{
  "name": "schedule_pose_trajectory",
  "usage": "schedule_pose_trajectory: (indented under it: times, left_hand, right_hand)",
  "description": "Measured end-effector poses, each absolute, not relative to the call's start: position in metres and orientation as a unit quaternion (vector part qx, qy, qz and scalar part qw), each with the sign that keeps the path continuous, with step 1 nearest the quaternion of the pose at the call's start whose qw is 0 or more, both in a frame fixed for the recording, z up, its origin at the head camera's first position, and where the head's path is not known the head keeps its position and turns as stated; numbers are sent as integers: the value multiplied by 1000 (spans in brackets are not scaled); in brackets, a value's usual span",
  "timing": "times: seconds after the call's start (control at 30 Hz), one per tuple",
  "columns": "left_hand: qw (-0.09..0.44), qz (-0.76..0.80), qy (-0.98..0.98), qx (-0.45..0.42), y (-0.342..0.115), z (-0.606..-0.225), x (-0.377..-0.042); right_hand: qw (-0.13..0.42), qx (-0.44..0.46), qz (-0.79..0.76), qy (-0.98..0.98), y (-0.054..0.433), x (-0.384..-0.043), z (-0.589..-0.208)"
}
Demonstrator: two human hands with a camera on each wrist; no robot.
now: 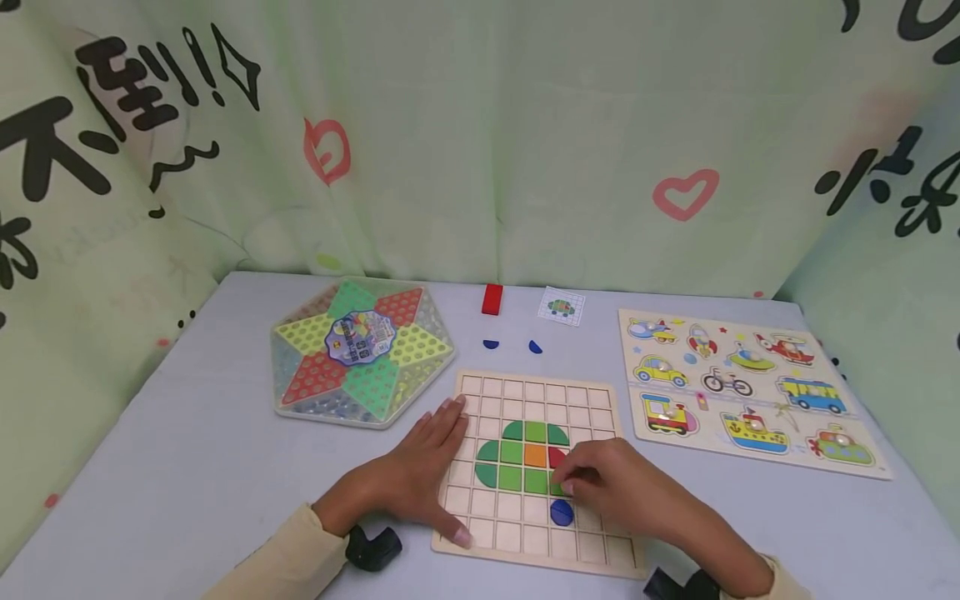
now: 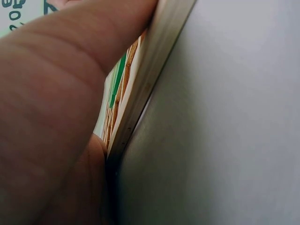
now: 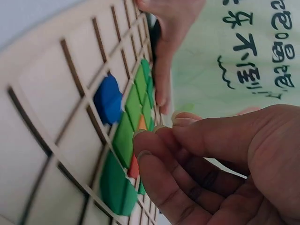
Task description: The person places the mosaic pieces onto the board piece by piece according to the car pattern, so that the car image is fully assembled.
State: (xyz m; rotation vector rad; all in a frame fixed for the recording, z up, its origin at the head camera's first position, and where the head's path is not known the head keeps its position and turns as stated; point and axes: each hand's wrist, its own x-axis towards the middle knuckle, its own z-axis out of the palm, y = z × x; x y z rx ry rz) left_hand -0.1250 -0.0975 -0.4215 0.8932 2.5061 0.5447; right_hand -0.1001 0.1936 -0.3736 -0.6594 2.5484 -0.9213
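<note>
A wooden grid board (image 1: pixel 525 533) lies on the table, bearing green squares and rounded green pieces (image 1: pixel 487 475), an orange square (image 1: pixel 535 455) and a red piece (image 1: pixel 557 457). Two blue half-discs (image 1: pixel 561 512) together form a circle in a lower cell. My left hand (image 1: pixel 420 467) rests along the board's left edge, fingers extended and thumb near the lower corner. Over the pattern's right side hovers my right hand (image 1: pixel 618 483), its fingers bent close to the red piece and a dark green corner piece (image 3: pixel 115 187). Nothing shows between those fingertips in the right wrist view.
Beyond the board lie two loose blue half-discs (image 1: pixel 491 344), a red block (image 1: pixel 492 300) and a small pattern card (image 1: pixel 572 318). A hexagonal star-patterned game box (image 1: pixel 352 400) sits at left. At right is a vehicle puzzle board (image 1: pixel 705 450). Curtains (image 1: pixel 495 167) enclose the table.
</note>
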Motion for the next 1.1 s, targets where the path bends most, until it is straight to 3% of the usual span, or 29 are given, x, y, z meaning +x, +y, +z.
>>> schedule_pose_trajectory:
  times: [0.17,0.57,1.1]
  left_hand:
    - [209,193,903,321,-98,-422,-125]
    - [211,193,903,320,-97,-422,-125]
    - [207,190,904,323,-97,-424,-126]
  right_hand:
    - [163,-198,-338,906,202,-116,-367]
    - [66,-153,-358,919,208,-176,-380]
    - [55,-44,-390,918,183,-248,-402]
